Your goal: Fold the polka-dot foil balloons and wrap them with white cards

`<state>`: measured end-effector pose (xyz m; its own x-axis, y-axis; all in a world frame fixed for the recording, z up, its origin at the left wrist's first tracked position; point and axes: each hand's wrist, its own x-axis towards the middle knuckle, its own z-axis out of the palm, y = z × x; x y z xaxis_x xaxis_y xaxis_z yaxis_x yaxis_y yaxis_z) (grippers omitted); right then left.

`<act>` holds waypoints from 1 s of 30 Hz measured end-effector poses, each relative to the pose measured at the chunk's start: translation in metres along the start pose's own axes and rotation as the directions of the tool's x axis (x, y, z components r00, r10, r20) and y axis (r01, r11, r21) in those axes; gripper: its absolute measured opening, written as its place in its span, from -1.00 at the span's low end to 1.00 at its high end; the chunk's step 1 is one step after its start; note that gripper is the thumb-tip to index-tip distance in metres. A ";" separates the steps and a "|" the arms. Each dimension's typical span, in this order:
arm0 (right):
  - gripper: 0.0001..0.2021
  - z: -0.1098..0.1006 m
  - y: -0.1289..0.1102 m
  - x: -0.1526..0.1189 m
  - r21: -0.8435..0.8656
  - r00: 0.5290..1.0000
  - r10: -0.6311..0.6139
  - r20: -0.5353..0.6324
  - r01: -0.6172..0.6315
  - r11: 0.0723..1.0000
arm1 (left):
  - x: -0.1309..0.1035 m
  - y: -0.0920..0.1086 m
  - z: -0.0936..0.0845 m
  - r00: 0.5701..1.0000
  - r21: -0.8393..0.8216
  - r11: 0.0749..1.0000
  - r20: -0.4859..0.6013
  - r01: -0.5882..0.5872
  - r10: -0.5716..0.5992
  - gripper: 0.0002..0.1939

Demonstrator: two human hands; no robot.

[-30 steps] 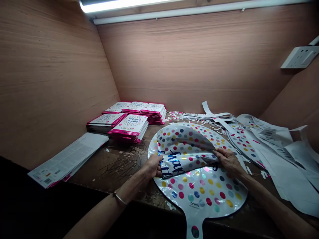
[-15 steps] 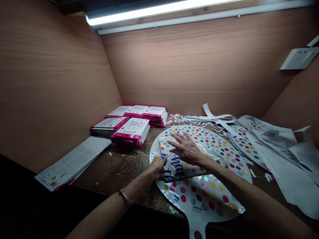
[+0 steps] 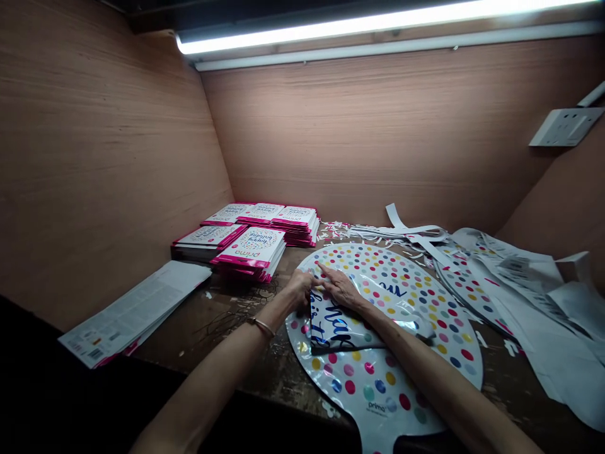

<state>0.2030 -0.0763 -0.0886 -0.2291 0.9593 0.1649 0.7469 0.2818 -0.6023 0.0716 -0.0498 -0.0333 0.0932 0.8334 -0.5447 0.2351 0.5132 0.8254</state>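
A round white foil balloon with coloured dots [image 3: 406, 410] lies flat on the brown table, its neck hanging over the front edge. On top of it rests a folded foil piece with blue lettering [image 3: 350, 325]. My left hand [image 3: 302, 287], its fingers closed, grips the upper left corner of the folded foil. Close beside it, my right hand [image 3: 339, 287] lies on the foil with its fingers apart, the fingertips near my left hand.
Stacks of pink and white packets [image 3: 255, 246] stand at the back left. Printed cards [image 3: 137, 315] lie at the left edge. White paper strips [image 3: 416, 233], more dotted foil [image 3: 466, 277] and crumpled white sheets [image 3: 534, 328] are on the right.
My left hand has moved up along the folded foil's left edge to its corner. My right hand has come down onto the foil beside it. The view has shifted slightly.
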 end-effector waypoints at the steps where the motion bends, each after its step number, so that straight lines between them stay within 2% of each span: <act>1: -0.47 -0.001 0.000 0.000 0.024 0.999 0.017 -0.031 -0.016 1.000 | 0.004 0.002 0.004 1.000 0.010 1.000 0.007 0.001 -0.001 -0.79; 4: -0.38 -0.015 0.003 -0.002 0.104 0.985 0.078 -0.154 -0.062 0.993 | 0.008 0.006 0.013 0.998 0.043 0.998 0.028 -0.048 0.047 -0.79; 7: -0.29 -0.054 0.019 -0.013 0.214 0.942 0.165 -0.292 -0.103 0.971 | 0.003 0.014 0.013 0.977 0.011 0.978 0.045 -0.210 0.209 -0.81; 9: -0.29 -0.088 0.035 -0.025 0.265 0.930 0.208 -0.302 -0.127 0.956 | -0.005 0.025 0.011 0.934 -0.033 0.935 0.053 -0.353 0.354 -0.80; 11: -0.40 -0.119 0.049 -0.040 0.295 0.950 0.208 -0.232 -0.134 0.946 | -0.018 0.038 0.008 0.879 -0.079 0.880 0.062 -0.468 0.473 -0.79; 12: -0.49 -0.131 0.052 -0.048 0.312 0.962 0.196 -0.192 -0.130 0.941 | -0.027 0.045 0.007 0.845 -0.095 0.847 0.067 -0.523 0.530 -0.78; 13: -0.57 -0.140 0.053 -0.056 0.330 0.972 0.182 -0.150 -0.125 0.936 | -0.037 0.050 0.004 0.791 -0.092 0.795 0.077 -0.600 0.607 -0.80; 14: -0.65 -0.146 0.050 -0.063 0.340 0.978 0.159 -0.137 -0.104 0.935 | -0.048 0.053 0.000 0.704 -0.068 0.710 0.091 -0.701 0.704 -0.82; 15: -0.70 -0.149 0.046 -0.070 0.327 0.978 0.122 -0.168 -0.061 0.943 | -0.060 0.054 -0.005 0.578 -0.023 0.584 0.119 -0.811 0.807 -0.83; 17: -0.75 -0.149 0.033 -0.084 0.185 0.942 -0.027 -0.333 0.094 0.978 | -0.082 0.046 -0.018 0.251 0.092 0.237 0.221 -0.967 0.942 -0.81; 18: -0.78 -0.146 0.026 -0.091 0.058 0.898 -0.152 -0.412 0.193 0.980 | -0.090 0.037 -0.027 0.104 0.141 0.065 0.294 -0.988 0.950 -0.81; 19: -0.81 -0.142 0.020 -0.099 -0.089 0.841 -0.295 -0.453 0.287 0.954 | -0.097 0.025 -0.035 0.002 0.172 -0.067 0.371 -0.983 0.929 -0.83; 20: -0.81 -0.136 0.016 -0.106 -0.225 0.788 -0.428 -0.443 0.364 0.904 | -0.100 0.010 -0.042 -0.069 0.188 -0.170 0.450 -0.967 0.890 -0.85; 21: -0.80 -0.129 0.014 -0.114 -0.320 0.755 -0.528 -0.389 0.426 0.846 | -0.102 -0.007 -0.049 -0.110 0.190 -0.250 0.542 -0.949 0.833 -0.85; 22: -0.78 -0.120 0.013 -0.122 -0.373 0.743 -0.595 -0.307 0.481 0.793 | -0.101 -0.025 -0.054 -0.130 0.179 -0.303 0.626 -0.936 0.769 -0.84; 23: -0.76 -0.111 0.013 -0.130 -0.389 0.752 -0.624 -0.213 0.520 0.760 | -0.099 -0.043 -0.058 -0.124 0.163 -0.328 0.701 -0.930 0.702 -0.82; 25: -0.72 -0.093 0.018 -0.143 -0.351 0.804 -0.592 -0.046 0.542 0.763 | -0.095 -0.074 -0.060 -0.059 0.160 -0.295 0.786 -0.942 0.615 -0.79; 26: -0.71 -0.085 0.020 -0.148 -0.316 0.836 -0.548 0.012 0.523 0.792 | -0.093 -0.085 -0.060 -0.011 0.173 -0.249 0.801 -0.953 0.599 -0.78; 28: -0.68 -0.075 0.025 -0.155 -0.245 0.897 -0.438 0.058 0.438 0.865 | -0.092 -0.097 -0.056 0.104 0.202 -0.094 0.787 -0.975 0.608 -0.77; 29: -0.68 -0.072 0.027 -0.156 -0.203 0.924 -0.380 0.045 0.381 0.902 | -0.092 -0.098 -0.054 0.201 0.235 0.031 0.751 -0.972 0.629 -0.76; 30: -0.69 -0.070 0.027 -0.156 -0.156 0.948 -0.317 0.021 0.316 0.936 | -0.091 -0.095 -0.051 0.340 0.285 0.193 0.676 -0.939 0.654 -0.75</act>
<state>0.3029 -0.2170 -0.0763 -0.4665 0.8202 0.3310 0.7241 0.5691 -0.3897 -0.0086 -0.1644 -0.0546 0.8396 0.4800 0.2544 0.2333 -0.7416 0.6290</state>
